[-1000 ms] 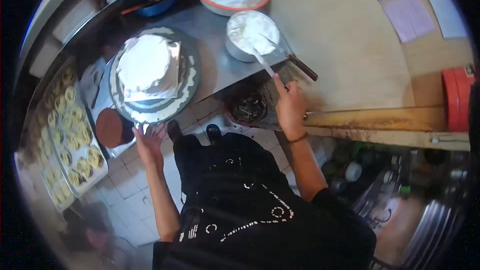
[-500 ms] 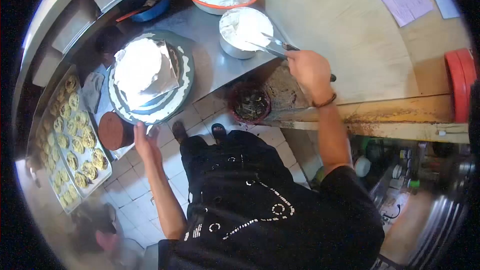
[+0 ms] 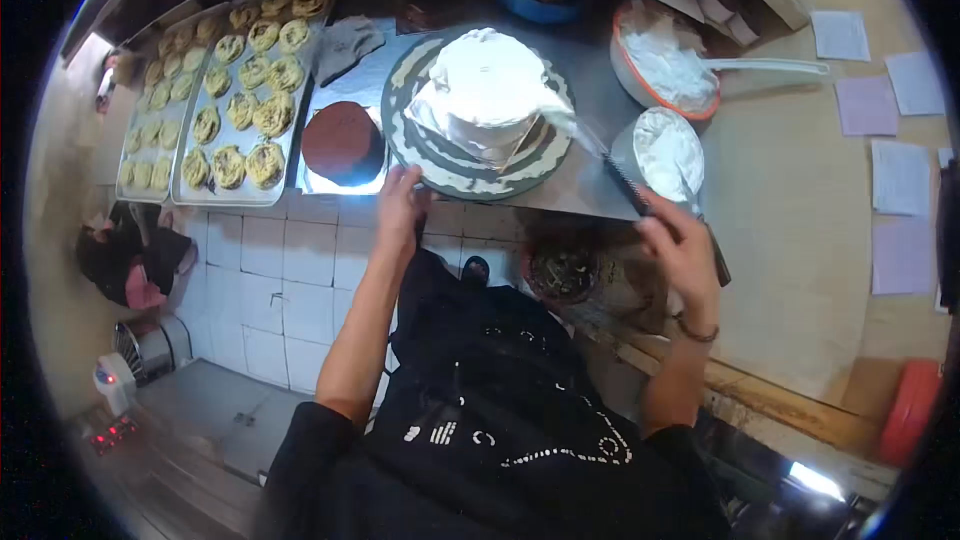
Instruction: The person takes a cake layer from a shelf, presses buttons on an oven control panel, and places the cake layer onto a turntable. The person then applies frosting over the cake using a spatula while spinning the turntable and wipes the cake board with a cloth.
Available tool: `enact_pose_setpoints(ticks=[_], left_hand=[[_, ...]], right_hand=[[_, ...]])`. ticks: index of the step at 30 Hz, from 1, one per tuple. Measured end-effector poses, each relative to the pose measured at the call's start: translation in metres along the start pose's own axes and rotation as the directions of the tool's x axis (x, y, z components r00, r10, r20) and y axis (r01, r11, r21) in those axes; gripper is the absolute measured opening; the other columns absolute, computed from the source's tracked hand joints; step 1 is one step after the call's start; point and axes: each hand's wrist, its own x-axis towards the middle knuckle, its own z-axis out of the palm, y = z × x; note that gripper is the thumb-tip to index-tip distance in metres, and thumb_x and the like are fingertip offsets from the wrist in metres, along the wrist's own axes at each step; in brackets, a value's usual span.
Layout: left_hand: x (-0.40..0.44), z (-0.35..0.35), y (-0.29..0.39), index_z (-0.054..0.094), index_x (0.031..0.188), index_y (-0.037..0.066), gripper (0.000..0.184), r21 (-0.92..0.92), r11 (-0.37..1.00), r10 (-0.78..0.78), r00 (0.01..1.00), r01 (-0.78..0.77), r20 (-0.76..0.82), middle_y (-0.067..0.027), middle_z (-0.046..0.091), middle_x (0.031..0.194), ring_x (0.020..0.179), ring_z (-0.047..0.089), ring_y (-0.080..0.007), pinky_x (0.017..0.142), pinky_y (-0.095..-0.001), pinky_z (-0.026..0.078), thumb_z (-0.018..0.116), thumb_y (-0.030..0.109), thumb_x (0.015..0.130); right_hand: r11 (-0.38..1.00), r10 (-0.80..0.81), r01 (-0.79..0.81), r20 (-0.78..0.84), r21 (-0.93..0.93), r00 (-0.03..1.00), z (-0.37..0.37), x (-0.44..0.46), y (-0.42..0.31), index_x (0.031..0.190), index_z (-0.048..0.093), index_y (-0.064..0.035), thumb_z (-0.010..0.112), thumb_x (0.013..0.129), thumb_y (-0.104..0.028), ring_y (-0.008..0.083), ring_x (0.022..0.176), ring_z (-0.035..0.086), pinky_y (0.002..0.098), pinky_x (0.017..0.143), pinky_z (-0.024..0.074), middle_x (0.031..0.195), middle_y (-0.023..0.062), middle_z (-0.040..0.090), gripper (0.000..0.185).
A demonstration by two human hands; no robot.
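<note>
"State of the hands?"

"Right hand [image 3: 682, 248] grips a dark-handled spatula [image 3: 624, 182], blade at the side of the creamy, round cake [image 3: 485, 75]. Left hand [image 3: 400, 202] loosely unclenched by the rim of the turntable [image 3: 540, 168]; contact unclear."

"Cake's position?"

"On a silvery square board [image 3: 497, 154], atop the cream-smeared turntable."

Left forearm [image 3: 362, 305] is stretched forward; left hand [image 3: 401, 206] is held out loosely. Right forearm [image 3: 672, 385] likewise extended; right hand [image 3: 688, 255] curled in grip, angled inward.
</note>
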Motion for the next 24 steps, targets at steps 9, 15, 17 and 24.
enact_pose_setpoints(ticks=[9,15,17,24], left_hand=[[0.004,-0.014,0.009,0.059,0.137,0.002,0.050,-0.012,0.999,-0.045,0.993,0.047,0.111,-0.0139,0.069,0.128,0.110,0.069,-0.0237,0.091,-0.0365,0.057,0.054,0.043,0.110],[0.002,-0.008,0.028,0.058,0.139,0.005,0.050,0.004,1.000,-0.009,0.997,0.009,0.074,-0.0115,0.068,0.128,0.103,0.068,-0.0218,0.092,-0.0374,0.056,0.055,0.044,0.109],[0.008,-0.009,0.023,0.057,0.141,0.007,0.048,-0.015,0.999,0.039,0.997,-0.038,0.068,-0.0100,0.068,0.128,0.100,0.068,-0.0213,0.088,-0.0359,0.058,0.057,0.042,0.108],[-0.013,0.003,-0.003,0.059,0.130,0.002,0.042,0.095,0.995,-0.023,0.993,0.012,0.116,-0.0103,0.069,0.116,0.097,0.074,-0.0231,0.085,-0.0333,0.059,0.063,0.037,0.106]], right_hand=[[0.794,-0.477,0.354,-0.145,-0.494,0.867,0.086,0.012,-0.015,0.135,0.075,-0.0232,0.071,0.090,0.004,0.0237,0.084,0.063,0.0355,0.077,0.0520,0.101,0.0092,0.063,0.052],[0.586,-0.606,0.242,-0.220,-0.773,0.765,0.100,0.025,0.021,0.132,0.075,-0.0317,0.072,0.085,-0.001,0.0282,0.088,0.064,0.0402,0.074,0.0553,0.101,0.0070,0.061,0.057],[0.604,-0.597,0.206,-0.266,-0.770,0.757,0.099,0.023,0.022,0.133,0.075,-0.0321,0.072,0.085,0.000,0.0282,0.088,0.064,0.0399,0.073,0.0551,0.101,0.0069,0.061,0.058],[0.580,-0.636,0.302,-0.188,-0.757,0.749,0.114,0.012,0.020,0.134,0.075,-0.0333,0.070,0.084,0.000,0.0290,0.087,0.064,0.0393,0.070,0.0549,0.102,0.0074,0.062,0.060]])
